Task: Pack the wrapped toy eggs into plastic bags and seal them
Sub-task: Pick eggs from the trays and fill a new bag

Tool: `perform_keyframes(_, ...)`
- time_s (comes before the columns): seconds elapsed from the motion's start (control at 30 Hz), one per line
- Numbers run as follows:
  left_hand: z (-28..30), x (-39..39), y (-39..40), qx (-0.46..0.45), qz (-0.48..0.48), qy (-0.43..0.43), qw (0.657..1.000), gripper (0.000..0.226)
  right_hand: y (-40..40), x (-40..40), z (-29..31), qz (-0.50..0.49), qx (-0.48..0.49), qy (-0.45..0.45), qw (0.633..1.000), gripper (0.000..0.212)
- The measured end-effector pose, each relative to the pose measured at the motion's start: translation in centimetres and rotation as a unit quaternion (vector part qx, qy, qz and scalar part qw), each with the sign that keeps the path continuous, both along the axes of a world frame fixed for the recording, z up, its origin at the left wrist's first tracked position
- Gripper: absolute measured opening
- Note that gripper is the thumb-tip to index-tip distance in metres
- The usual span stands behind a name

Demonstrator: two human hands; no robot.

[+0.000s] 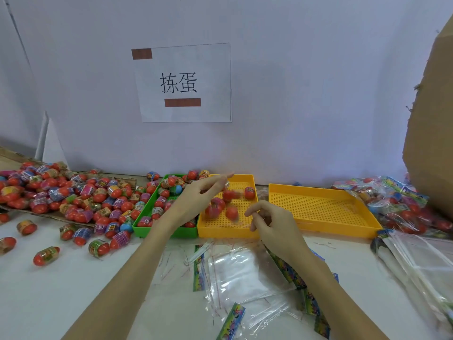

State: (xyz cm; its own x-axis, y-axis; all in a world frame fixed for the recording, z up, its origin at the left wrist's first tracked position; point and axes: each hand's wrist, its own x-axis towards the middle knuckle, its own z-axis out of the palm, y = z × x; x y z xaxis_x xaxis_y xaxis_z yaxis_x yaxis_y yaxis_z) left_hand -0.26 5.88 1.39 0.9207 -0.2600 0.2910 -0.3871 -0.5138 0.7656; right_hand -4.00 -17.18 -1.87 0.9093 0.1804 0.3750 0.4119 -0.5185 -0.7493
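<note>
Overhead, both hands (203, 195) (272, 223) loose-fingered, gripping nothing; blurred glossy eggs (229, 204) over perforated yellow tray (252, 179).

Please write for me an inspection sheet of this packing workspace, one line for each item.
Surface: white table against a white wall.
Job's things: loose wrapped toy eggs piled at left; green tray holds eggs; small yellow tray has several blurred eggs; large yellow tray holds none; empty plastic bags in front; filled bags at right.
Clutter: thin plastic strips scattered among the bags.
Grips: left hand open over the small yellow tray; right hand loosely curled, holding nothing visible.
Cables: nothing seen.
Surroundings: paper sign taped on wall; cardboard box at right.
</note>
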Motion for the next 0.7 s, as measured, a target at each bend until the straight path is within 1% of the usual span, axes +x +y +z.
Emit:
perform_keyframes(0.07,-0.2,-0.1,-0.5,-0.047,0.016,-0.006,0.999,0.063,0.0,0.0,0.0,-0.002,0.000,0.000,1.000,0.019)
perform_keyframes(0.13,-0.4,-0.1,-0.6,-0.143,0.024,0.001,0.989,0.064,-0.1,0.0,0.0,-0.005,0.002,0.005,1.000,0.019)
perform_keyframes(0.2,-0.9,-0.2,-0.2,-0.249,0.047,-0.008,0.967,0.057,-0.1,0.1,0.0,-0.011,0.004,0.010,1.000,0.019)
perform_keyframes(0.23,-1.1,-0.3,0.0,-0.268,0.079,-0.021,0.960,0.052,-0.1,0.1,0.0,-0.013,0.006,0.010,1.000,0.018)
perform_keyframes(0.27,-1.2,-0.4,0.4,-0.253,0.124,-0.038,0.959,0.046,-0.1,0.1,0.1,-0.015,0.010,0.010,1.000,0.017)
perform_keyframes(0.3,-1.5,-0.4,0.8,-0.202,0.176,-0.054,0.962,0.042,-0.2,0.1,0.3,-0.016,0.017,0.008,1.000,0.016)
perform_keyframes(0.33,-1.8,-0.4,1.3,-0.109,0.231,-0.065,0.965,0.041,-0.2,0.1,0.5,-0.017,0.029,0.006,0.999,0.014)
perform_keyframes(0.37,-2.4,-0.3,1.8,0.011,0.279,-0.059,0.958,0.042,-0.4,0.1,0.8,-0.016,0.043,0.003,0.999,0.011)
perform_keyframes(0.4,-2.9,-0.4,2.1,0.127,0.312,-0.023,0.941,0.047,-0.5,0.0,1.1,-0.012,0.054,-0.001,0.998,0.008)
perform_keyframes(0.43,-3.3,-0.5,2.2,0.211,0.328,0.031,0.920,0.053,-0.7,0.0,1.4,0.000,0.058,-0.006,0.998,0.008)
perform_keyframes(0.47,-3.6,-0.6,2.0,0.254,0.333,0.078,0.905,0.057,-1.0,-0.1,1.7,0.020,0.057,-0.007,0.998,0.015)
perform_keyframes(0.5,-3.8,-0.6,1.8,0.265,0.332,0.099,0.900,0.060,-1.3,-0.1,2.0,0.049,0.049,0.004,0.998,0.024)
perform_keyframes(0.57,-3.9,-0.5,1.2,0.246,0.324,0.066,0.911,0.062,-2.1,-0.3,2.3,0.118,0.000,0.062,0.991,0.038)
perform_keyframes(0.6,-3.9,-0.5,1.0,0.235,0.320,0.037,0.917,0.061,-2.5,-0.3,2.3,0.150,-0.041,0.097,0.983,0.038)
perform_keyframes(0.63,-3.8,-0.5,0.8,0.237,0.315,0.014,0.919,0.060,-2.8,-0.3,2.2,0.177,-0.090,0.126,0.972,0.033)
perform_keyframes(0.67,-3.9,-0.5,0.7,0.255,0.311,-0.005,0.916,0.057,-3.0,-0.3,2.1,0.197,-0.139,0.143,0.960,0.028)
perform_keyframes(0.7,-4.0,-0.5,0.7,0.277,0.307,-0.018,0.910,0.054,-3.1,-0.4,2.0,0.208,-0.181,0.153,0.949,0.031)
